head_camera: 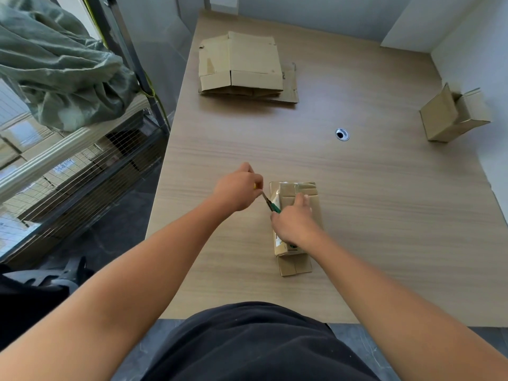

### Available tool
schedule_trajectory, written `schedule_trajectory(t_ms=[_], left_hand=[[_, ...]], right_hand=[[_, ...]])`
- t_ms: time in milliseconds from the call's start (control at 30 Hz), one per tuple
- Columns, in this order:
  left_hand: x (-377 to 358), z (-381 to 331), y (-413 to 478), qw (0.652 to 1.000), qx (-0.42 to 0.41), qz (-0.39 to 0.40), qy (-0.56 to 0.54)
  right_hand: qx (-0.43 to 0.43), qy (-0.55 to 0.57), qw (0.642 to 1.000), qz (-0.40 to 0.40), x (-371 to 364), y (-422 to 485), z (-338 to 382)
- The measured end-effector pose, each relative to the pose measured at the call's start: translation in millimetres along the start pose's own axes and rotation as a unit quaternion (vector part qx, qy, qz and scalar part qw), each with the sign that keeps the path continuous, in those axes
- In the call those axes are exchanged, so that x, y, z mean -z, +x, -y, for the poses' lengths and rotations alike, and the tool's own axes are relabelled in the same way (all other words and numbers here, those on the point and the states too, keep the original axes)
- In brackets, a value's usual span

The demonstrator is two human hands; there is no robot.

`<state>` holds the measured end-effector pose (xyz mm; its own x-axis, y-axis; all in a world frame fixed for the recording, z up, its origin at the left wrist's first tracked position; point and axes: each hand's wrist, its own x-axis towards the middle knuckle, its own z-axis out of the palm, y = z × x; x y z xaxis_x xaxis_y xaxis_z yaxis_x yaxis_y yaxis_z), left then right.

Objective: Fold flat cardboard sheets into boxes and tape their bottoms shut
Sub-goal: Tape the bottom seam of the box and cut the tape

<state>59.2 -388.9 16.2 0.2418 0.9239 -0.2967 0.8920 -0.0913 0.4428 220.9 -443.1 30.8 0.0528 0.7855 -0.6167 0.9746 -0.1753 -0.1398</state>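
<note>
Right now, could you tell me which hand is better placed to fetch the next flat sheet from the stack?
Probably the left hand, once it puts down its cutter: the flat sheet stack lies far-left, on its side, while the right hand is pressing down on the box.

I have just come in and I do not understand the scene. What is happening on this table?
A person is taping a small cardboard box lying on the wooden table. The right hand presses the box down, while the left hand holds a thin tool against its edge, apparently cutting tape. A stack of flat cardboard sheets waits farther back, and one folded box stands at the right.
</note>
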Motion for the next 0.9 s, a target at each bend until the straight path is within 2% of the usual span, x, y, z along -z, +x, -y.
schedule_trajectory(t_ms=[67, 167, 267, 333, 500, 667, 767, 900], left_hand=[[2, 6, -11, 1.000, 0.007, -0.012, -0.025], [4, 11, -30, 0.994, 0.023, -0.029, -0.102], [8, 5, -53, 0.976, 0.030, -0.032, -0.214], [10, -6, -70, 0.962, 0.027, -0.038, -0.267], [6, -56, -105, 0.950, -0.001, -0.052, -0.308], [-10, -114, -133, 0.944, -0.016, -0.081, -0.318], [-35, -140, -150, 0.946, -0.036, -0.089, -0.311], [-68, -162, -173, 0.949, -0.031, -0.092, -0.301]], right_hand=[[0.015, 0.047, 0.998, -0.026, -4, 0, -2], [0.054, 0.197, 0.977, -0.064, 2, -5, -15], [0.108, 0.359, 0.915, -0.148, 7, -17, -33], [0.121, 0.417, 0.882, -0.183, 12, -28, -46], [0.174, 0.563, 0.801, -0.105, 18, -58, -69], [0.204, 0.550, 0.809, -0.048, 10, -92, -106], [0.206, 0.534, 0.816, -0.074, 1, -111, -130], [0.251, 0.491, 0.828, -0.104, -10, -129, -163]])
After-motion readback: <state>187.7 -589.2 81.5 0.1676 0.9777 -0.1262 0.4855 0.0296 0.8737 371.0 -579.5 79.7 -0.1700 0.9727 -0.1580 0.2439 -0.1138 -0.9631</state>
